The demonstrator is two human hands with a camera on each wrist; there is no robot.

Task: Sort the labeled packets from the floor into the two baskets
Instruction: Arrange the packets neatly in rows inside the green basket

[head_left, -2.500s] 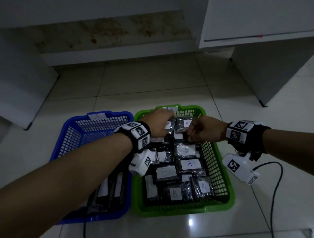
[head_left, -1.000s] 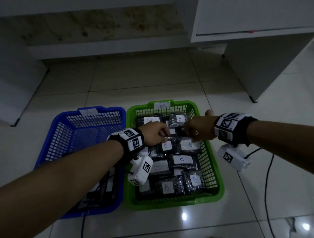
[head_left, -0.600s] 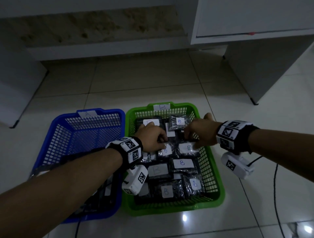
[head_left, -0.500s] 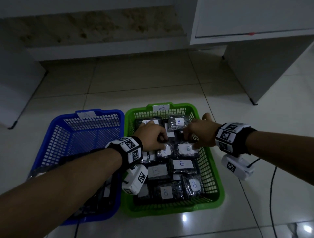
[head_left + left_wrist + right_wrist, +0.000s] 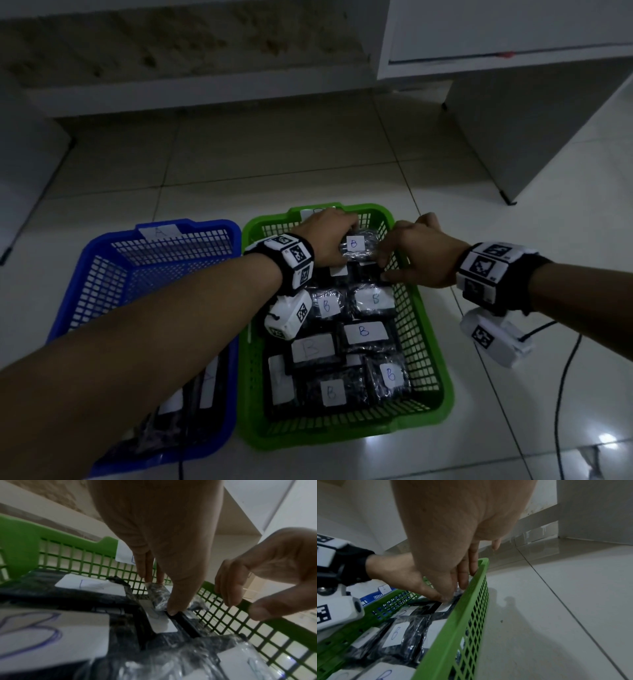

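Filling the lower middle of the head view, the green basket [image 5: 430, 346] is packed with dark packets marked B, and the blue basket [image 5: 102, 270] sits just beside it at lower left, its contents mostly hidden under the left forearm. No packet shows on the floor [image 5: 274, 164], so sorting looks nearly done; what remains seems to be settling the last piece.

Both hands meet at the green basket's far end, near the frame's centre. The left hand [image 5: 327, 241] pinches one end of a packet [image 5: 359, 245] between thumb and fingertips; the left wrist view shows the crinkled film caught there. The right hand [image 5: 416, 253] has its fingers curled at the packet's other end beside the basket wall, and seems to pinch the film, though the right wrist view blurs the contact.

Risks, as I judge them: the slick film could slip from such light pinches, or the packet could land label-down or ride up on its neighbours and slide against the mesh wall.

Dim light makes several labels faint. Any label on the green basket's far rim is covered by the left hand.
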